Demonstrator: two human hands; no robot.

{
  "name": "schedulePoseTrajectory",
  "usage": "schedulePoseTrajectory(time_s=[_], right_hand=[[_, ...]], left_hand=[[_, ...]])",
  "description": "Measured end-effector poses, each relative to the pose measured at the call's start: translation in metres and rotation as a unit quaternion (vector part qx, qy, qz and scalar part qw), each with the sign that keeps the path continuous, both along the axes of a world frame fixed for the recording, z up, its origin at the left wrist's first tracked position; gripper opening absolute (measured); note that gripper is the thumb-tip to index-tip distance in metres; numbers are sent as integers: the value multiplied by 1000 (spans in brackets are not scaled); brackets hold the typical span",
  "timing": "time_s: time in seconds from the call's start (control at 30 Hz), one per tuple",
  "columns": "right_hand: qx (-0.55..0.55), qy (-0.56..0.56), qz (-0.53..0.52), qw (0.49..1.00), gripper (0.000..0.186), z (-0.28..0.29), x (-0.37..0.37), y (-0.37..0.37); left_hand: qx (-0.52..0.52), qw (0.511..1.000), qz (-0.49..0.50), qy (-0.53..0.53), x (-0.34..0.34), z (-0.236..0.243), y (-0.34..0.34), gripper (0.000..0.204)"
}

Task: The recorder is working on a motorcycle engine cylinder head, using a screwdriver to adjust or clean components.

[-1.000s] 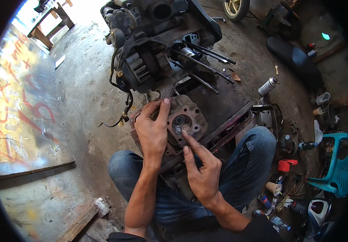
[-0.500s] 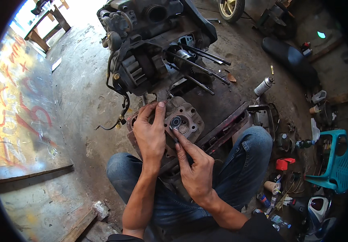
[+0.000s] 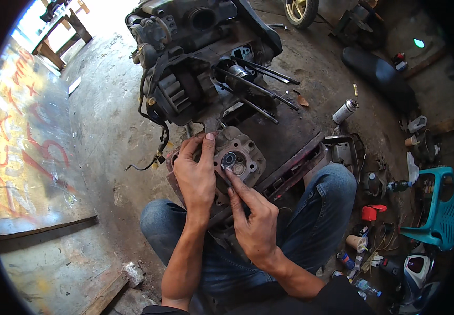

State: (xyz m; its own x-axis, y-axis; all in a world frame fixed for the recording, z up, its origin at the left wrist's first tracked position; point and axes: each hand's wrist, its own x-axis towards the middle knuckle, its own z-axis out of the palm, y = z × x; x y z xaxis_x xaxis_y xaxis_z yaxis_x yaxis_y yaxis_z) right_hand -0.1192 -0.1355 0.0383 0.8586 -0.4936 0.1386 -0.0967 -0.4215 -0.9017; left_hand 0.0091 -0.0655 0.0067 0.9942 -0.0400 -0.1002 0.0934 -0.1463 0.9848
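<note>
Fingers (image 3: pixel 209 145) of the left hand (image 3: pixel 195 177) grasp the cylinder head (image 3: pixel 247 152) over the near-left part of the platform (image 3: pixel 285 142); the right hand (image 3: pixel 257 223), index outstretched, meets its recess rim. Bare platform opens rightward to a reddish edge.

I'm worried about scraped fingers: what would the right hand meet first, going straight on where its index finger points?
The right hand would probably meet the grey-brown metal cylinder head first, around the left edge of its round recess; depth is unclear.
</note>
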Motion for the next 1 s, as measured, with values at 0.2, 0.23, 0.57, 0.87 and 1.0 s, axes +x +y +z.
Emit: schedulePoseTrajectory(time_s=[0.2,0.23,0.57,0.87,1.0], right_hand=[[-3,-20,-3,1000,42,1,7,-3],[-6,-28,-1,1000,42,0,8,-3],[29,25,-120,992,39,10,14,-37],[222,80,-60,970,33,-41,2,-105],[216,2,3,976,40,-59,5,-80]], left_hand=[[-9,1000,-4,-1,2,1,0,33],[-8,1000,-4,-3,2,3,1,33],[29,999,-14,-10,0,8,4,51],[32,981,-118,-151,-33,25,3,41],[21,982,-108,-157,-39,35,5,40]])
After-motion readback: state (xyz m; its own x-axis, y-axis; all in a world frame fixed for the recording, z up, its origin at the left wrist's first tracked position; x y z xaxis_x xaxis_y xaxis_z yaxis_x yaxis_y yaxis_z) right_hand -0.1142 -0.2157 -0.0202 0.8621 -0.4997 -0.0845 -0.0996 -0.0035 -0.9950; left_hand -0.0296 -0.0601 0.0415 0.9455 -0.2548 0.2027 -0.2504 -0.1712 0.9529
